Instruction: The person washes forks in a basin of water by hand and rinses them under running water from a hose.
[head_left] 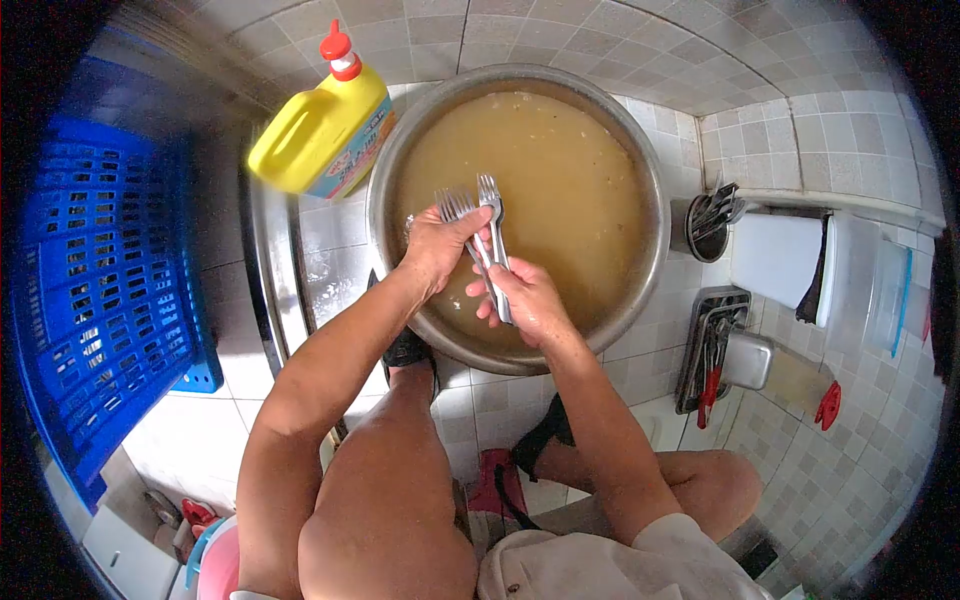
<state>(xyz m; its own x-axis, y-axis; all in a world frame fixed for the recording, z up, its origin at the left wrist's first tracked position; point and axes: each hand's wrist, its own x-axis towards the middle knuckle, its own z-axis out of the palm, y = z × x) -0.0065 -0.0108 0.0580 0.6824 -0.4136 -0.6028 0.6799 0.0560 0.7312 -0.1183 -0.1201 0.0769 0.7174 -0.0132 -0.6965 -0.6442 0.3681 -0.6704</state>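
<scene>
Several metal forks (458, 206) are gripped in my left hand (436, 246), tines pointing up and away from me. My right hand (533, 305) pinches the handle end of a fork (497, 240) that lies beside the others, its head close to my left thumb. Both hands are above the near left part of a large round metal basin (655, 215). Cloudy brownish water (540, 160) fills the basin, with small bits floating in it. Whatever lies under the water is hidden.
A yellow jug (320, 135) with a red pump stands left of the basin. Farther left is a blue plastic crate (110, 270). At right are a utensil holder (704, 238), a dark tray (700, 385) with utensils and a metal container (748, 360). Tiled walls enclose the back.
</scene>
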